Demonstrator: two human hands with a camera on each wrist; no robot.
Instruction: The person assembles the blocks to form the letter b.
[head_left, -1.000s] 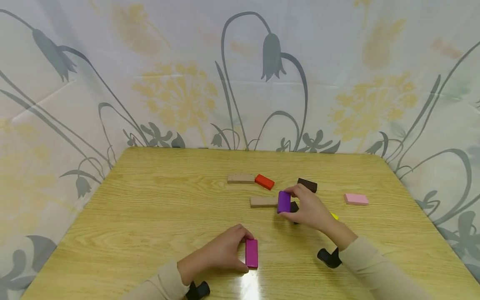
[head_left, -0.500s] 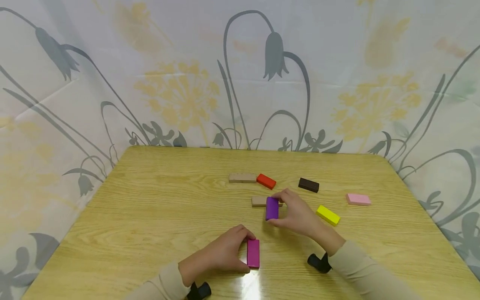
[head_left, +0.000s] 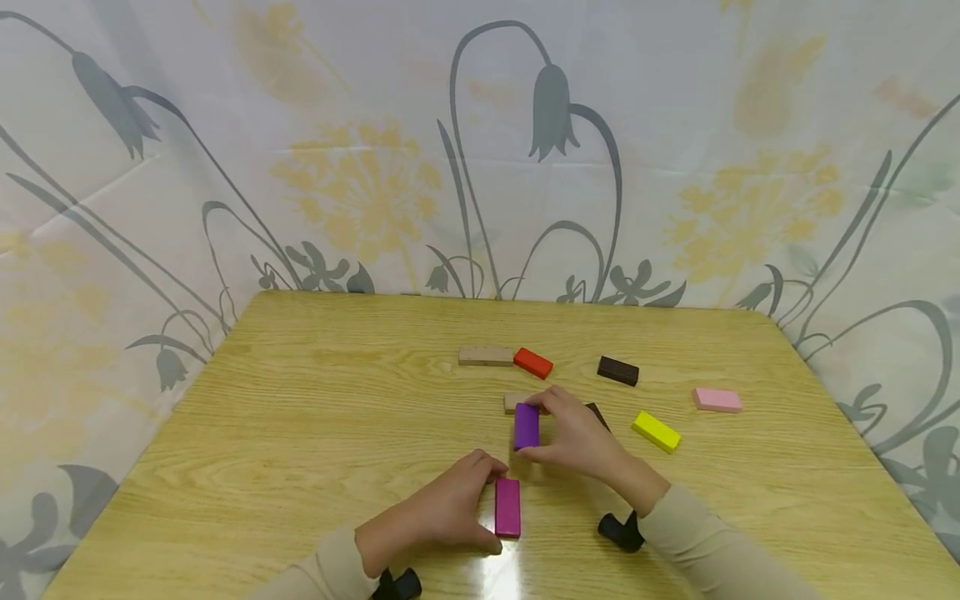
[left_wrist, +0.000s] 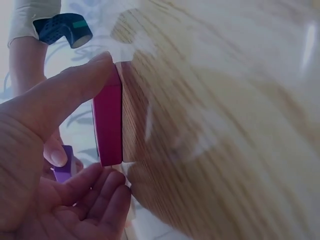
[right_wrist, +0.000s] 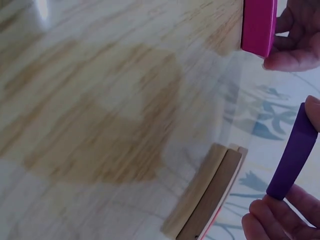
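A magenta block (head_left: 507, 508) lies flat on the table in front of my left hand (head_left: 450, 504). In the left wrist view that hand's thumb is at one end of the magenta block (left_wrist: 108, 120) and its curled fingers are at the other; firm contact is hard to judge. My right hand (head_left: 581, 437) pinches a purple block (head_left: 527, 427) by its two ends, above the table just beyond the magenta one. The right wrist view shows the purple block (right_wrist: 295, 150) held off the tabletop between thumb and fingers. Behind it, a tan block (head_left: 513, 403) is partly hidden.
Farther back lie another tan block (head_left: 486, 357), a red block (head_left: 533, 363) and a dark brown block (head_left: 618, 371). Yellow (head_left: 657, 432) and pink (head_left: 717, 400) blocks sit to the right. A second dark block (head_left: 597, 416) is mostly hidden by the right hand. Patterned cloth hangs behind the table.
My right hand has carried the purple block left and nearer, toward the magenta block, uncovering the yellow block. My left hand and the magenta block have stayed nearly still.
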